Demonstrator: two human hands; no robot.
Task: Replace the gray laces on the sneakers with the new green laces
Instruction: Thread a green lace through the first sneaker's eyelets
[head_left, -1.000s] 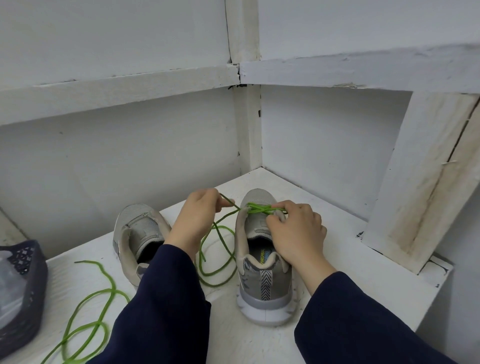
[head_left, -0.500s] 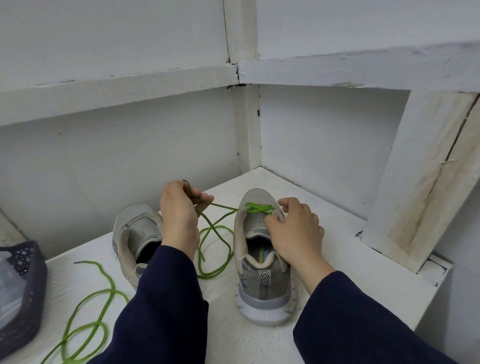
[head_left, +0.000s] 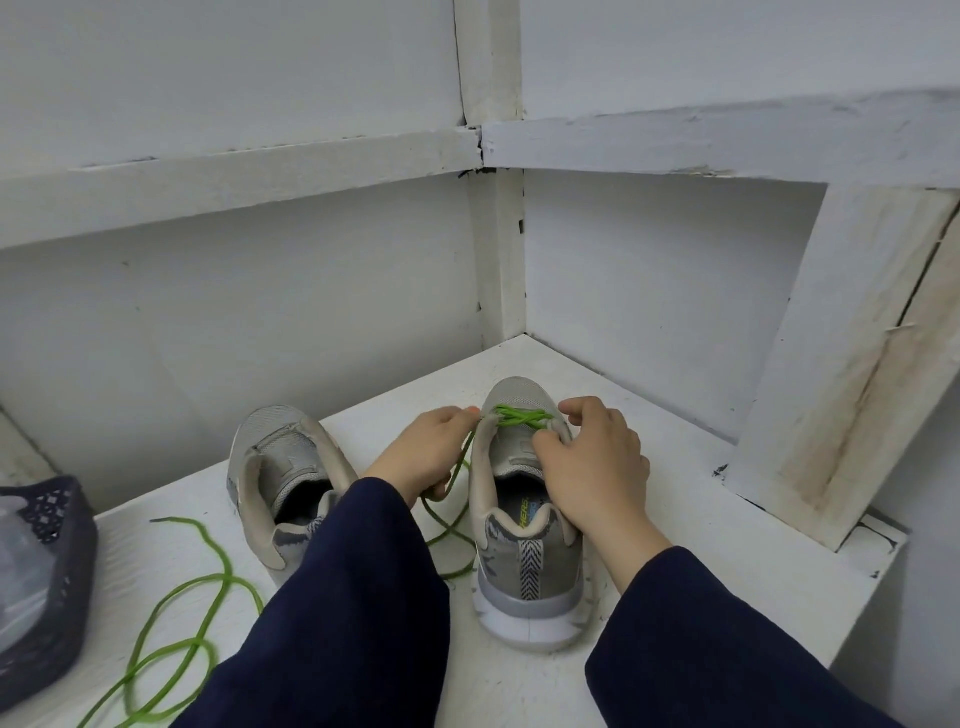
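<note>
Left hand (head_left: 431, 447) has its fingers curled, pinching the green lace (head_left: 517, 417) at the left eyelet row of the right shoe (head_left: 524, 571). From there the slack runs down under the palm and loops on the shelf between the two shoes. Right hand (head_left: 592, 462) curls over the shoe's right eyelet edge, steadying it; whether it also pinches lace I cannot tell. Only the far eyelets carry green crossings so far, so the lacing looks barely begun. To do this step well, I would draw the slack through evenly, keep the crossings flat and untwisted, hold the flap firm so the shoe does not slide, and match the two ends before going on to the next pair. The left shoe (head_left: 280, 467) stands just beside it, showing no lace, and a second lace (head_left: 208, 587) lies loose at the near left. Both shoes sit heel-near on a white painted shelf (head_left: 701, 545) in a corner of white walls, with a scuffed board (head_left: 841, 364) leaning at right and a dark basket (head_left: 57, 545) at far left.
</note>
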